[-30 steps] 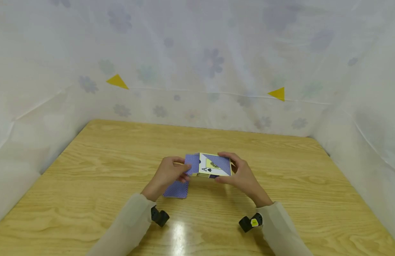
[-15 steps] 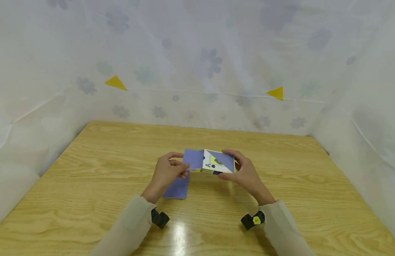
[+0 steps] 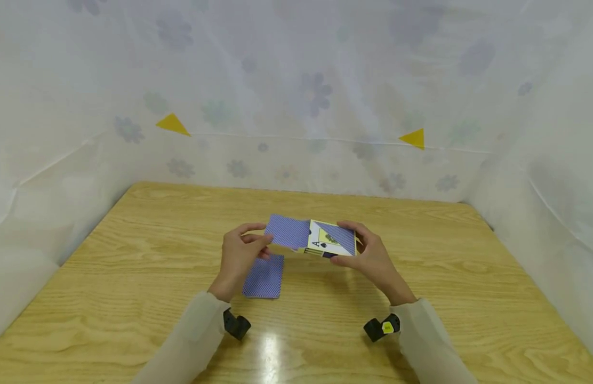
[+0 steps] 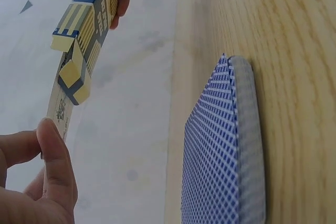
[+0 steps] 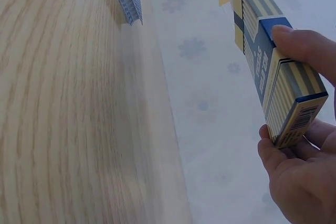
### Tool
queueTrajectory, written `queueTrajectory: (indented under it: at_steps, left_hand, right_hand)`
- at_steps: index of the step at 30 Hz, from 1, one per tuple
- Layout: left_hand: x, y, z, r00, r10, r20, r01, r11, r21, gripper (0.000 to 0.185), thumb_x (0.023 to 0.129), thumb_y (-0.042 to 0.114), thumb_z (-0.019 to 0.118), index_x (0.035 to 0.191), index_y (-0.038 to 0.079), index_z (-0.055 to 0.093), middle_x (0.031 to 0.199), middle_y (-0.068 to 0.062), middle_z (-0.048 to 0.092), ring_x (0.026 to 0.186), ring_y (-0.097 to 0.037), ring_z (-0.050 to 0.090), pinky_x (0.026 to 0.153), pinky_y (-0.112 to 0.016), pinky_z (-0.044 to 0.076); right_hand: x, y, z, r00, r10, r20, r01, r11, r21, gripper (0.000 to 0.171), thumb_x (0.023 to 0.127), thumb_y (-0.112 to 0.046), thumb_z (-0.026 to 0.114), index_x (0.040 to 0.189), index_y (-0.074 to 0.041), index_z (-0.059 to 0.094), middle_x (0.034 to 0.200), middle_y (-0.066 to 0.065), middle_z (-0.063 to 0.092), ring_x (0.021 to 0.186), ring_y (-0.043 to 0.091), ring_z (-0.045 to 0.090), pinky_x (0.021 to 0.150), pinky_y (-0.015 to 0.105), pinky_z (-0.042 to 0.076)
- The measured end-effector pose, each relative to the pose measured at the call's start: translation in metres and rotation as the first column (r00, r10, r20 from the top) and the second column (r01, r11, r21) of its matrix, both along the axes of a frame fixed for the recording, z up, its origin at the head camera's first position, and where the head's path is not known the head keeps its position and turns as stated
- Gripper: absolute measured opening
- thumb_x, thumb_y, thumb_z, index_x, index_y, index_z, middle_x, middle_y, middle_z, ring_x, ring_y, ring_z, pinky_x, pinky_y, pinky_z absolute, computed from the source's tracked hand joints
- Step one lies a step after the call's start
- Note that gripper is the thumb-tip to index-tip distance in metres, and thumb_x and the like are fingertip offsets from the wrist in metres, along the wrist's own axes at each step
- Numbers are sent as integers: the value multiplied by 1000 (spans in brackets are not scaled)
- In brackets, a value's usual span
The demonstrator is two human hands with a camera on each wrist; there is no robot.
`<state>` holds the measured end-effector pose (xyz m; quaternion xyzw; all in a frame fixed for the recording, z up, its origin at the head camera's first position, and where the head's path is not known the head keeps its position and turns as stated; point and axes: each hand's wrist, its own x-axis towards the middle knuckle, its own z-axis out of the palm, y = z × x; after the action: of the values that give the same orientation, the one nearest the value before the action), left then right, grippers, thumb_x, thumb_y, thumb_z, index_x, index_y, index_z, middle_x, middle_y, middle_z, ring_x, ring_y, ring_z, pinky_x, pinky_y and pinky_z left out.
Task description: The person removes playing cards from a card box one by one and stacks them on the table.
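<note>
My right hand (image 3: 368,250) grips a playing-card box (image 3: 332,238) by its closed end, with the thumb along one narrow side. An ace of spades design and a blue pattern show on its top face. At the box's left end, the flaps stand open in the left wrist view. My left hand (image 3: 241,253) pinches the outer edge of a blue-backed playing card (image 3: 289,230) that sticks well out of the box. Both are held up over the table. Below the left hand, a stack of blue-backed cards (image 4: 215,145) lies face down on the wood.
The wooden table (image 3: 133,298) runs back to a pale flowered curtain (image 3: 287,80), which also hangs along both sides. Two yellow triangles (image 3: 173,125) mark the back curtain. A dark wrist camera (image 3: 236,324) sits at each cuff.
My left hand has drawn leftward and slightly up with the card, so more of it shows outside the box. The box in my right hand has shifted a little right and up.
</note>
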<state>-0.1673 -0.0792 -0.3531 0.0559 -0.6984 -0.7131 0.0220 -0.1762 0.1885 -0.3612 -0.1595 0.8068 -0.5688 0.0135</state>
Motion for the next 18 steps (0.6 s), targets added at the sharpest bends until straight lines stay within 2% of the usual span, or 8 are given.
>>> queueTrajectory:
  at_steps: [6,13,18]
  left_hand:
    - [-4,-3,-2,999,39,-28,-38,999,31,25,88,2,65,113,-4,64,75,-5,67,57,-13,62,56,-21,54]
    - [-8,-9,-2,998,63,-31,-65,995,-73,23,93,4,58,113,-6,64,79,-7,64,58,-7,58,56,-17,52]
    - [-10,-13,-4,998,64,-3,-64,992,-113,24,97,7,53,115,-4,64,82,-6,58,60,-6,54,56,-16,49]
  right_hand:
    - [1,-1,2,1000,-7,16,7,1000,-2,73,72,-2,80,137,-9,47,144,13,41,119,20,44,91,9,40]
    - [2,-1,3,1000,-11,25,11,1000,2,74,73,-3,80,138,-10,47,143,10,41,119,22,44,91,10,41]
    - [3,-2,2,999,-9,33,8,1000,6,74,73,-4,81,138,-11,47,144,10,40,120,23,44,91,10,41]
